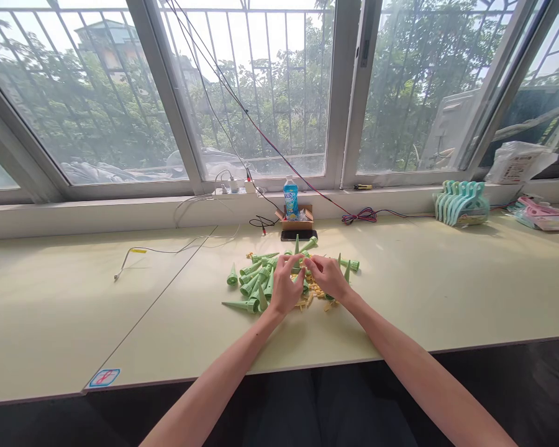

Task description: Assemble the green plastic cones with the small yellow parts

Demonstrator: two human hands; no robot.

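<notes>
My left hand [287, 288] is closed around a green plastic watering spike [297, 246], whose pointed end sticks up between my hands. Its lower part is mostly hidden by the fingers. Right beside it, my right hand [328, 276] is pinched at the spike, apparently on a small yellow plastic piece that the fingertips largely cover. A heap of similar green spikes [249, 287] with ribbed collars lies around and left of my left hand. Small yellow plastic pieces [314, 290] are scattered under and between both hands.
Behind the heap are a dark phone [299, 235], a small cardboard box [302, 224] and a blue bottle [290, 197]. Coiled cable [361, 215] lies against the sill. Teal plastic hangers [461, 203] stand at the right back; a thin cable [158, 249] crosses the table's left.
</notes>
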